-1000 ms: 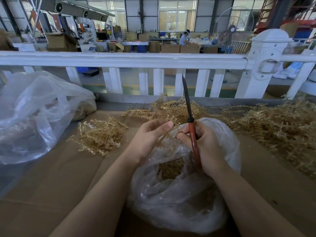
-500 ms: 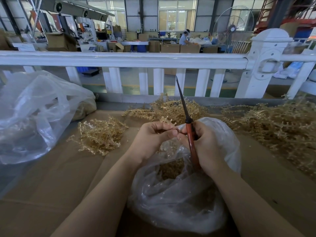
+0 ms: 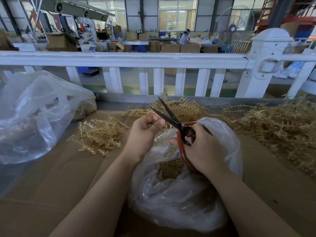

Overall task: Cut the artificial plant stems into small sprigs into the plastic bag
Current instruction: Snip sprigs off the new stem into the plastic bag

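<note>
While the left hand [image 3: 147,130] pinches a pale tan plastic stem [image 3: 163,136] above the clear plastic bag [image 3: 179,194], right hand [image 3: 203,149] grips red-handled scissors [image 3: 172,119], blades apart. Advice: cut directly above the bag's mouth.

Legible text: none. A small green sign [image 3: 137,29] on the far wall and the cardboard boxes [image 3: 172,48] in the workshop background carry markings too small and blurred to read.
</note>
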A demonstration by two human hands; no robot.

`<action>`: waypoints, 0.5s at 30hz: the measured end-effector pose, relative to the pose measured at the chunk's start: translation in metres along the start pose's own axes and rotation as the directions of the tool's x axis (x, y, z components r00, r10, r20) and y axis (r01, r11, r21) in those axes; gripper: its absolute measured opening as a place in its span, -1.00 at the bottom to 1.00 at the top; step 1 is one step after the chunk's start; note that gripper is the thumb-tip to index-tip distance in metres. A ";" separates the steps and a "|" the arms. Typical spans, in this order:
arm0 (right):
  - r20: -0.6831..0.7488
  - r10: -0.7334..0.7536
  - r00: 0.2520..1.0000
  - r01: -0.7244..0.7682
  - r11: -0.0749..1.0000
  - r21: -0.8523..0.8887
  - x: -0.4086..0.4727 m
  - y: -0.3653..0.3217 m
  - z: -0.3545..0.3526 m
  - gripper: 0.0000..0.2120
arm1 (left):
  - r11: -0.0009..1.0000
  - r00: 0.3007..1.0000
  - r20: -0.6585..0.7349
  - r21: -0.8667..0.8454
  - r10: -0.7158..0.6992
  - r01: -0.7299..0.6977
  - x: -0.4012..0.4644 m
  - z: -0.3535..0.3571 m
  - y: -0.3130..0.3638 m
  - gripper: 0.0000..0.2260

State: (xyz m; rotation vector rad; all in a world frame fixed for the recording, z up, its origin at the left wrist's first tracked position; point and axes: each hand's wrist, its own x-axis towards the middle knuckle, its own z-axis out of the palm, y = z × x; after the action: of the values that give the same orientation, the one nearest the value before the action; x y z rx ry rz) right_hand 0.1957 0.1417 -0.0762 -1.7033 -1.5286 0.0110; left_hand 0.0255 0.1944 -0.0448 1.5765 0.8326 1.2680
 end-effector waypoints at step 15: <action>0.015 -0.056 0.998 0.057 0.996 -0.070 -0.001 -0.001 -0.003 -0.30 | 0.998 0.999 -0.026 0.057 -0.020 0.021 -0.001 -0.002 0.002 -0.88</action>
State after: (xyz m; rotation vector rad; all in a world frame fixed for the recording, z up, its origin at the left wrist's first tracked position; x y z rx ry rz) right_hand 0.1960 0.1394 -0.0745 -1.7171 -1.6032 -0.0621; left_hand 0.0236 0.1936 -0.0432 1.5956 0.9061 1.2619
